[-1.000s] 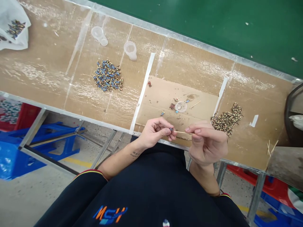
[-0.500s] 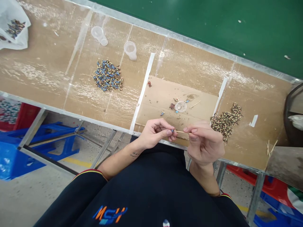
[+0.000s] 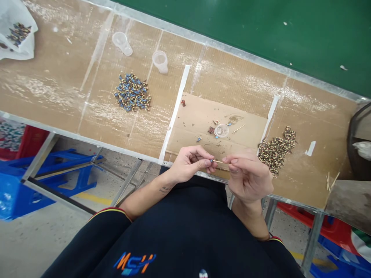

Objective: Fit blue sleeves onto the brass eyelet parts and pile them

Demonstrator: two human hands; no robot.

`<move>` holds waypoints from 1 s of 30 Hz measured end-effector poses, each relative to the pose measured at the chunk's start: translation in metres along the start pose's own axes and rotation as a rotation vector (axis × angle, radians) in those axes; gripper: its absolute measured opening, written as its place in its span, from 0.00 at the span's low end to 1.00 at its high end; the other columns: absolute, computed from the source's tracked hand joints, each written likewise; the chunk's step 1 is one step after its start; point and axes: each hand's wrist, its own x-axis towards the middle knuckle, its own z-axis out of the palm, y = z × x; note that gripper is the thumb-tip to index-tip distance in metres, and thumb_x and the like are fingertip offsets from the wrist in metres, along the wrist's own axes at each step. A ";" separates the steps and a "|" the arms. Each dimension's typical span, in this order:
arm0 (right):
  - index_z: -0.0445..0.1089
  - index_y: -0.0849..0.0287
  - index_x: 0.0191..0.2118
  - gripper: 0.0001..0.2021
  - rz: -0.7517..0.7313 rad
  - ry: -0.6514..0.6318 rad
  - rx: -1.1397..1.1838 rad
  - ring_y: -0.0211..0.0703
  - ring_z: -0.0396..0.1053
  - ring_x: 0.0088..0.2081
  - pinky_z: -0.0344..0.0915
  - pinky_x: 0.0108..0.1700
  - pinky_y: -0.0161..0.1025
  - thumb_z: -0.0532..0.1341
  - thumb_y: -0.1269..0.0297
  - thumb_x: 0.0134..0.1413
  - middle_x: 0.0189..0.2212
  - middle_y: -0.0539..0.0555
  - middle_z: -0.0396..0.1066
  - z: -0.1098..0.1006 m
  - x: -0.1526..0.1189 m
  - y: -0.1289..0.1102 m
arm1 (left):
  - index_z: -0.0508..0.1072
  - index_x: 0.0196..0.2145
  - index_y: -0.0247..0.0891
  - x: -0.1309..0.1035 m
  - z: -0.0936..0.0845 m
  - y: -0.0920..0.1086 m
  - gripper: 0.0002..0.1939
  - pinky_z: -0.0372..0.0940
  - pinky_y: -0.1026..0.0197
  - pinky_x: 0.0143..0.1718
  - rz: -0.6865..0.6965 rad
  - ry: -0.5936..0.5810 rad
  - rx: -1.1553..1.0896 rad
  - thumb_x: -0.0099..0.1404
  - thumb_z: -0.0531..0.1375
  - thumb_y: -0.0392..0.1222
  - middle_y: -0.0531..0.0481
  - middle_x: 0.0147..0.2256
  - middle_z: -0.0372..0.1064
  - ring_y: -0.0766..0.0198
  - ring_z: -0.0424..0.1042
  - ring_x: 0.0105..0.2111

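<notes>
Between thumb and fingertips my left hand [image 3: 194, 163] pinches a tiny blue piece [image 3: 211, 160], mostly covered by the fingers. My right hand [image 3: 249, 173] is closed on a thin wooden toothpick [image 3: 220, 162], whose tip meets the blue piece. Both hands are over the table's near edge. Beyond them, a cardboard sheet [image 3: 197, 112] carries a small clear cup [image 3: 221, 131], a few small painted pieces and another thin stick [image 3: 239, 128]. A pile of brown and cream pieces [image 3: 276, 150] lies right of my right hand.
A pile of blue and cream pieces [image 3: 132, 92] lies on the left, below two clear plastic cups [image 3: 160, 62]. A white bag [image 3: 27, 50] with more pieces is at the far left. Loose sticks [image 3: 330, 181] lie at the right corner. Blue stools [image 3: 58, 181] stand under the table.
My right hand has shifted slightly left with the toothpick, toward the blue piece. My left hand stays nearly in place, still pinching the piece.
</notes>
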 end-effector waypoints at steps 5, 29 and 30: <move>0.72 0.55 0.50 0.08 -0.002 -0.004 -0.016 0.40 0.78 0.33 0.75 0.36 0.40 0.63 0.73 0.70 0.36 0.51 0.81 0.000 0.001 0.000 | 0.79 0.33 0.33 0.000 0.000 0.000 0.18 0.79 0.66 0.30 0.009 -0.010 0.006 0.63 0.76 0.51 0.46 0.30 0.83 0.64 0.83 0.27; 0.78 0.50 0.42 0.03 0.189 0.088 -0.220 0.45 0.79 0.39 0.75 0.37 0.43 0.67 0.67 0.66 0.38 0.52 0.80 -0.006 0.006 0.058 | 0.78 0.35 0.34 -0.002 -0.006 -0.002 0.20 0.78 0.65 0.28 0.006 0.010 0.015 0.64 0.74 0.54 0.46 0.30 0.82 0.62 0.83 0.27; 0.78 0.50 0.41 0.03 0.194 0.065 -0.250 0.45 0.78 0.40 0.76 0.39 0.44 0.67 0.66 0.66 0.39 0.52 0.80 -0.005 0.005 0.059 | 0.78 0.35 0.34 -0.002 -0.007 -0.002 0.21 0.77 0.65 0.28 0.003 0.024 0.020 0.64 0.75 0.55 0.46 0.29 0.82 0.62 0.82 0.26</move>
